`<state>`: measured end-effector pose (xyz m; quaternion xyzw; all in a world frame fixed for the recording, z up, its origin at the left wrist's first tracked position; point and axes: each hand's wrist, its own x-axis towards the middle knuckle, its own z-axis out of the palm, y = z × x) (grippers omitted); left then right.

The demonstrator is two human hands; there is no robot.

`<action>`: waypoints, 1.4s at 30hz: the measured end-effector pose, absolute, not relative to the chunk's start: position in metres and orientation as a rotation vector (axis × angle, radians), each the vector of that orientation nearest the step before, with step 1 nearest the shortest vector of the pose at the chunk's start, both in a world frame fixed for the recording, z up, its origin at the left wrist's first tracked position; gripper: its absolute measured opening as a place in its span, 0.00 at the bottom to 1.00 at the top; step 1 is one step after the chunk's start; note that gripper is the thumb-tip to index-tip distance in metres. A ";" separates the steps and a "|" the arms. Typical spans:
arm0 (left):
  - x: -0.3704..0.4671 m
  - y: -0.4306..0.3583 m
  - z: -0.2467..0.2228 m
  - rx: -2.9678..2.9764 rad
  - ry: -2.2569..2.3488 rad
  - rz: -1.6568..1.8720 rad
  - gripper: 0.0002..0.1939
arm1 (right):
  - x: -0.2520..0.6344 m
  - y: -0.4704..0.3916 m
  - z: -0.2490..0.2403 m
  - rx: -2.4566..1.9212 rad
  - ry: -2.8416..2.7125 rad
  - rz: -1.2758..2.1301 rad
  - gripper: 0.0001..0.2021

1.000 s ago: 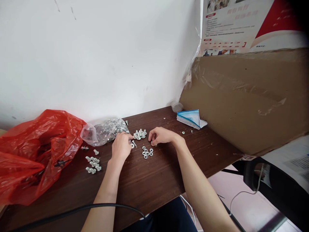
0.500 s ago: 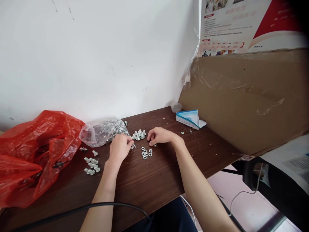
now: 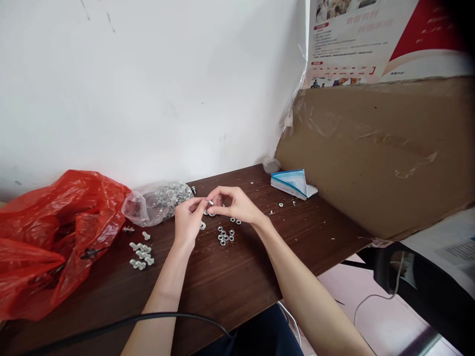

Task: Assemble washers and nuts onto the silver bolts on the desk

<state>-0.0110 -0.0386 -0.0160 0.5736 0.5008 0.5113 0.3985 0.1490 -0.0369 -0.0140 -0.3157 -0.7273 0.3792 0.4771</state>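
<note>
My left hand (image 3: 188, 218) is closed, pinching a small metal bolt (image 3: 211, 202) whose shank sticks out past its fingertips. My right hand (image 3: 237, 203) meets it there, thumb and fingers curled around the bolt's end; whatever its fingertips hold is too small to make out. Partly hidden behind the hands stand several upright bolts (image 3: 212, 214). A flat washer (image 3: 202, 226) lies by my left fingers. Nearer to me is a cluster of hex nuts (image 3: 225, 237), with two loose nuts (image 3: 238, 222) below my right hand.
Several bolt pieces (image 3: 142, 253) lie in rows at left, beside a red plastic bag (image 3: 67, 217). A clear bag of metal hardware (image 3: 166, 198) rests against the wall. A folded blue-white carton (image 3: 291, 184) sits at back right. A black cable (image 3: 148, 316) crosses in front.
My right hand has moved left and up from beside the nuts to meet my left hand. The left hand has risen slightly with the bolt, uncovering the washer.
</note>
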 end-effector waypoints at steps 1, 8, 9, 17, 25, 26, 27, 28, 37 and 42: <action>-0.010 -0.039 -0.015 1.366 1.278 1.320 0.13 | 0.145 -0.037 -0.015 -0.749 -1.763 0.924 0.13; -0.004 -0.048 -0.006 1.375 1.313 1.217 0.16 | 0.135 -0.032 -0.024 -0.946 -1.543 0.826 0.14; -0.004 -0.050 -0.004 1.434 1.303 1.199 0.17 | 0.135 -0.031 -0.026 -0.978 -1.487 0.795 0.14; -0.049 -0.067 0.037 1.970 1.352 1.370 0.13 | 0.146 -0.016 -0.044 -1.216 -1.314 0.468 0.12; -0.111 -0.060 0.013 2.414 1.521 1.333 0.12 | 0.159 -0.006 -0.059 -1.408 -1.415 0.456 0.10; -0.116 -0.060 0.007 2.458 1.548 1.315 0.12 | 0.159 -0.005 -0.060 -1.430 -1.436 0.453 0.09; -0.120 -0.060 0.001 2.500 1.564 1.293 0.12 | 0.160 -0.005 -0.061 -1.445 -1.456 0.448 0.09; -0.123 -0.061 -0.004 2.535 1.583 1.288 0.12 | 0.160 -0.005 -0.062 -1.457 -1.474 0.441 0.08; -0.147 -0.063 -0.011 2.595 1.786 1.059 0.13 | 0.158 -0.005 -0.064 -1.591 -1.614 0.366 0.07; -0.147 -0.064 -0.009 2.599 1.929 0.819 0.13 | 0.156 -0.006 -0.063 -1.598 -1.653 0.372 0.07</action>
